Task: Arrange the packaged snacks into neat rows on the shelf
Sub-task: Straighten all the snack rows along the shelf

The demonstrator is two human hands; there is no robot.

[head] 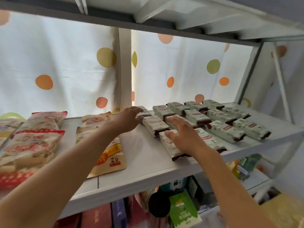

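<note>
Several pale green snack packets with dark red ends (225, 130) lie in rough rows on the right half of the white shelf (144, 163). My left hand (130, 119) reaches to the back row and its fingers curl round the leftmost packet (144, 112) there. My right hand (182, 135) lies flat with spread fingers on the front packets (169, 145), covering part of two of them. Another packet (154, 125) sits between my two hands.
Large red-and-cream snack bags (32, 145) and an orange-printed bag (111, 158) lie on the shelf's left half. A dotted white curtain (65, 66) hangs behind. An upper shelf (164, 15) is close overhead. Boxes and cartons (182, 209) fill the shelf below.
</note>
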